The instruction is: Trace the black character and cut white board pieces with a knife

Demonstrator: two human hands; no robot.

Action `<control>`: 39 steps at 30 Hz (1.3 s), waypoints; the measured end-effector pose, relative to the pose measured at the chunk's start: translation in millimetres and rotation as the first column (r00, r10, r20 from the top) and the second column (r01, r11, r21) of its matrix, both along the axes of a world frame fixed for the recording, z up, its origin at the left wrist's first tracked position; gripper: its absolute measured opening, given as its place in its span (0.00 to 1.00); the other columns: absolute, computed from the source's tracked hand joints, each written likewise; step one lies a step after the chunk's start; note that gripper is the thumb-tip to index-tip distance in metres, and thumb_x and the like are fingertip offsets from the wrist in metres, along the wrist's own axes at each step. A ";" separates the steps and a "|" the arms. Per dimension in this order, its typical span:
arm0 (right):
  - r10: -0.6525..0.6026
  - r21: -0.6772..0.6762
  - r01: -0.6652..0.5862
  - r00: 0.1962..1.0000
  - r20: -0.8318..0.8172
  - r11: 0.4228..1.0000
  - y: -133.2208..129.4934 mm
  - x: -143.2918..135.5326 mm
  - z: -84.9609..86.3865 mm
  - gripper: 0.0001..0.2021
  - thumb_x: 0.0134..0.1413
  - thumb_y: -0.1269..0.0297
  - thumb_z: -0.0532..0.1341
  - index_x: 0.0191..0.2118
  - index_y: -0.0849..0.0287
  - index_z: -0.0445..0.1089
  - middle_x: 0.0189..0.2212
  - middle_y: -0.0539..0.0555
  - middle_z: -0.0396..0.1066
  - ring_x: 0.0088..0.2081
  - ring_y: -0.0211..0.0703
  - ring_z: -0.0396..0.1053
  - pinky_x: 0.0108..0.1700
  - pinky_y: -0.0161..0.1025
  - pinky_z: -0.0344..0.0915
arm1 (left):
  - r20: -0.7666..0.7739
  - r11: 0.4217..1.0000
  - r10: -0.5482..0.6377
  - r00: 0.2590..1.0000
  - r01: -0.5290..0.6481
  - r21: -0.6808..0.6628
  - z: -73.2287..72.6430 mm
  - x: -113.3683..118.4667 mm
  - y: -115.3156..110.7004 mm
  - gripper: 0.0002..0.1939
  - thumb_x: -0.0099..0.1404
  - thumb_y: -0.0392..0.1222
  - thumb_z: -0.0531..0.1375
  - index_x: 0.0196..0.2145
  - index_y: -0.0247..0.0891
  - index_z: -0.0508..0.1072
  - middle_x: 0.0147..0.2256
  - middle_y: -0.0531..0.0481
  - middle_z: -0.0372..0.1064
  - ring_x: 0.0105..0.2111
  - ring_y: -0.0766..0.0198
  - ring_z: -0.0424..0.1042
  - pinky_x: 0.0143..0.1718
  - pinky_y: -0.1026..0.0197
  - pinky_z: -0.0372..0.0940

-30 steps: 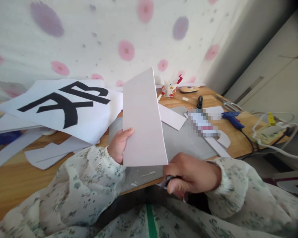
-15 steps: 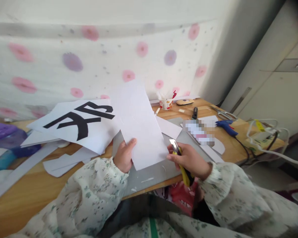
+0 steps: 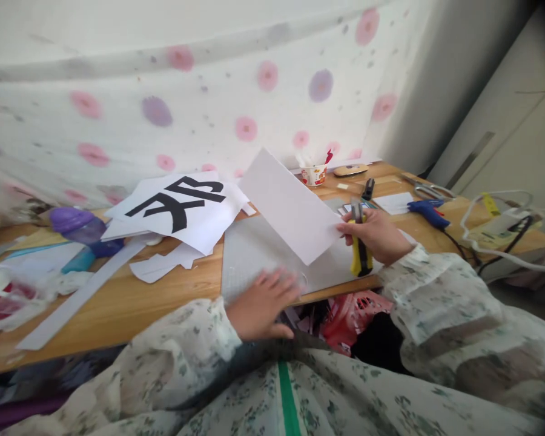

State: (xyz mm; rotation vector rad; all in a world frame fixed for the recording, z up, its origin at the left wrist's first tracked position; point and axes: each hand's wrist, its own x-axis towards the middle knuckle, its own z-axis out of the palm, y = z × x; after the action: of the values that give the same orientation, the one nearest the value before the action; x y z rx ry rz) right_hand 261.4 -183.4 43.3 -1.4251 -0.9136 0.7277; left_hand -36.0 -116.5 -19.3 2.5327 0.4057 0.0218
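Note:
My right hand (image 3: 376, 233) grips a yellow-and-black utility knife (image 3: 360, 260) and, between thumb and fingers, the right corner of a white board (image 3: 293, 206). The board is held tilted above a grey cutting mat (image 3: 243, 251). My left hand (image 3: 267, 303) is over the mat's front edge, fingers spread and blurred by motion, holding nothing. Left of the mat lie white sheets, the top one (image 3: 209, 227) bearing large black character shapes, with white offcuts (image 3: 163, 263) beneath and in front.
At the back stands a paper cup (image 3: 314, 174) with small items. Scissors (image 3: 429, 186), a blue glue gun (image 3: 429, 212) and a white cable (image 3: 508, 257) lie at right. A purple-lidded bottle (image 3: 79, 224) lies left. Below the table edge is a red basket (image 3: 349, 315).
My left hand has let go of the board and moved down to the mat's front edge. The board, now only in my right hand, has tilted over, and my view has shifted.

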 end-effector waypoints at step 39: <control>0.142 -0.250 -0.087 0.967 0.212 0.964 24.5 6.5 -47.2 0.22 0.55 0.57 0.63 0.54 0.59 0.68 0.29 0.51 0.73 0.24 0.39 0.68 0.23 0.34 0.63 | -0.276 0.918 0.204 0.939 -0.086 0.387 59.9 42.1 80.4 0.27 0.65 0.49 0.66 0.59 0.40 0.70 0.67 0.35 0.59 0.65 0.38 0.60 0.63 0.39 0.57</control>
State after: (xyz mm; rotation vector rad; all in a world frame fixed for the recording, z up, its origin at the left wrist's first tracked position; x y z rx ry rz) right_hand 267.8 -158.9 -3.8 -1.7053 -1.1241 0.7915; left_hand 6.1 -36.1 40.6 2.8794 0.7838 -0.2746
